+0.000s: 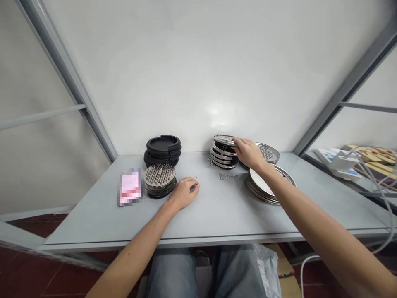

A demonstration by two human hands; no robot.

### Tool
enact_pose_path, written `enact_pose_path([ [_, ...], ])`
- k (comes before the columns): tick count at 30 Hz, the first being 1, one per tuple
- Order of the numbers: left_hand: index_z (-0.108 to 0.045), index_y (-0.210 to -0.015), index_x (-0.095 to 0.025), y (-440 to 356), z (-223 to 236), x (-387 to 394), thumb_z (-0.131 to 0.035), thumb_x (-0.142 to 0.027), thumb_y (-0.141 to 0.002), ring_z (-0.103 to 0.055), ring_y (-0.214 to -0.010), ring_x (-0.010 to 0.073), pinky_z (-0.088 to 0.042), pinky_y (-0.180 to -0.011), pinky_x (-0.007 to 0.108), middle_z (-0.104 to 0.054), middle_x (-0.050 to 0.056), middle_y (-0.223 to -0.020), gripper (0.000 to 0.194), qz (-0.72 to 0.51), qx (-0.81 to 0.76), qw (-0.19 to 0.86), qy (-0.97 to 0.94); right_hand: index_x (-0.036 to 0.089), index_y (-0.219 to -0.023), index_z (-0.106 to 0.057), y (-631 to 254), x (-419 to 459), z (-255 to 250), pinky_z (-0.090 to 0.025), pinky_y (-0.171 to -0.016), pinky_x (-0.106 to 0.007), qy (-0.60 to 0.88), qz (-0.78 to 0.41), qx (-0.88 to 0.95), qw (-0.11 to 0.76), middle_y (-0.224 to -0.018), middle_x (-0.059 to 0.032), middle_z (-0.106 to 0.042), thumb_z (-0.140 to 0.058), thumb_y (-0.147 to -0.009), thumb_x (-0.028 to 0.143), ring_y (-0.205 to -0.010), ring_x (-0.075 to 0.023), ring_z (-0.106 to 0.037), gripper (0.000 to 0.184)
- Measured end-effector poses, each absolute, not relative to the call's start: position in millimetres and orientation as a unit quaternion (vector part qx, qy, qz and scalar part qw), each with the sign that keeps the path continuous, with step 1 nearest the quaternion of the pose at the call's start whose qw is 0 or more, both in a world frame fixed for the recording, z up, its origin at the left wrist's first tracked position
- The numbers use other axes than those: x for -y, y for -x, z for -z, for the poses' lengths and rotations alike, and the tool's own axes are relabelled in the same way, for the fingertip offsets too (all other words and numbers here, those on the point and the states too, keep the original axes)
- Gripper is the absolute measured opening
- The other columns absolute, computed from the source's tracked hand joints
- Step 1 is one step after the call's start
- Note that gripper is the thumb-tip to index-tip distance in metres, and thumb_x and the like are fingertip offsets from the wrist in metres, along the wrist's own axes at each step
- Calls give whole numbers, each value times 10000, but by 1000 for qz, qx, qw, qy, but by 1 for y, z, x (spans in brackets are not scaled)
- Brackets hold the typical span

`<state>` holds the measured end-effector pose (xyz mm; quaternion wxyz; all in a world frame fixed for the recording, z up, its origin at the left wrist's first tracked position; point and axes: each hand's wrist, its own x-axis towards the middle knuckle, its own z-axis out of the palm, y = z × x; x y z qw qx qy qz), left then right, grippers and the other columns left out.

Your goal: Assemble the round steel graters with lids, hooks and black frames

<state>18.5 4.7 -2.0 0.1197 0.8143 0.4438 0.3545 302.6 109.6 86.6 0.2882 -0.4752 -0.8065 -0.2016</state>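
My right hand pinches the rim of a round metal grater disc. The disc is tilted a little at the top of a stack of metal-rimmed discs with wire clips hanging at the side. My left hand rests curled on the table, its fingers closed; a dark spot shows in it, but I cannot make out what it is. Just left of it stands a stack of spiked metal discs. Several small metal clips lie in front of the rimmed stack.
Black plastic rings are piled at the back left. A blurred pink-screened item lies at the left. On the right are a stack of shiny metal plates and a perforated grater disc. White cables hang past the table's right end.
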Motion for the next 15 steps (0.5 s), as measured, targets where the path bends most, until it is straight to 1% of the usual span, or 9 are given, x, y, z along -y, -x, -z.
enact_pose_path([
  [3,-672,-868,-174,-18,2,-5,-499,-186,-883,-635,-870,201,-508,-831,337,-683,66,-900,174,-355,-448,119,-812,129,-1230,-522,-304,-111,-86,-447,-912,-443,467,216,796,318,-1144,-167,-630,-373,-933,213,-1057,-300,-563,343],
  [5,-669,-862,-174,-17,2,-5,-497,-187,-884,-634,-866,200,-508,-829,337,-681,66,-898,173,-353,-451,120,-811,118,-1225,-507,-307,-112,-86,-452,-902,-441,458,218,795,332,-1129,-180,-619,-340,-948,224,-1056,-300,-547,340],
  [8,-662,-858,-174,-16,3,-5,-492,-193,-889,-631,-871,199,-505,-839,339,-678,65,-896,174,-354,-448,122,-812,127,-1208,-504,-311,-111,-87,-456,-909,-440,437,227,801,340,-1116,-175,-618,-327,-959,244,-1058,-293,-545,327],
  [10,-656,-889,-177,-17,4,-5,-486,-207,-898,-627,-876,194,-501,-847,340,-670,63,-910,173,-368,-443,125,-808,146,-1214,-497,-312,-107,-89,-452,-931,-448,413,243,800,362,-1134,-164,-618,-332,-960,239,-1083,-285,-546,318],
  [12,-627,-1031,-180,-18,5,-4,-492,-242,-906,-620,-873,185,-503,-838,340,-650,69,-982,194,-397,-439,131,-795,155,-1231,-486,-310,-101,-90,-454,-945,-457,372,265,796,397,-1165,-159,-616,-349,-954,229,-1117,-280,-546,318],
  [13,-580,-1143,-182,-19,6,-3,-498,-268,-908,-615,-886,184,-505,-833,342,-628,82,-1054,263,-418,-438,132,-785,155,-1237,-483,-307,-96,-91,-460,-946,-456,343,277,797,412,-1176,-159,-617,-363,-950,226,-1128,-278,-548,319],
  [15,-406,-1350,-182,-21,6,-2,-486,-324,-920,-599,-956,193,-503,-845,358,-536,131,-1239,459,-473,-431,127,-758,156,-1237,-490,-298,-86,-91,-479,-937,-442,279,290,812,424,-1172,-155,-631,-384,-946,219,-1133,-268,-562,317],
])
